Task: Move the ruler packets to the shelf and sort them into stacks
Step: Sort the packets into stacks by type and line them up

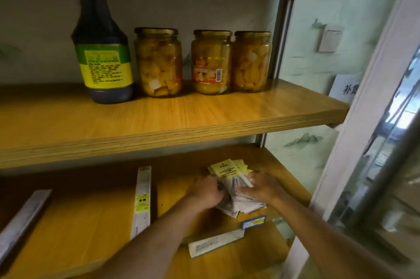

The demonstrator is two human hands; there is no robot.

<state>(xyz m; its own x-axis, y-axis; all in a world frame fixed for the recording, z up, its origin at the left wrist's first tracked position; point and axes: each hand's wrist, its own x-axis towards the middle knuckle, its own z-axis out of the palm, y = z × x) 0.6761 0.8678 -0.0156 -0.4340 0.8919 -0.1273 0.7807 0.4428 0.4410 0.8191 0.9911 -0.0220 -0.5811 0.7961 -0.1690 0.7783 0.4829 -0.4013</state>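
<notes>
A fanned bundle of ruler packets [229, 172] with yellow header cards lies on the lower wooden shelf [91, 217]. My left hand [205, 190] grips the bundle's left side and my right hand [260, 185] grips its right side, fingers curled over the packets. One long packet [142, 199] lies on the shelf to the left. Another long packet [21, 219] lies at the far left. A packet with a blue header [225, 236] lies near the shelf's front edge, below my hands.
On the upper shelf [159, 119] stand a dark sauce bottle [102, 51] and three jars of yellow fruit [159, 63]. A metal upright [281, 28] and a white door frame [363, 97] bound the right side.
</notes>
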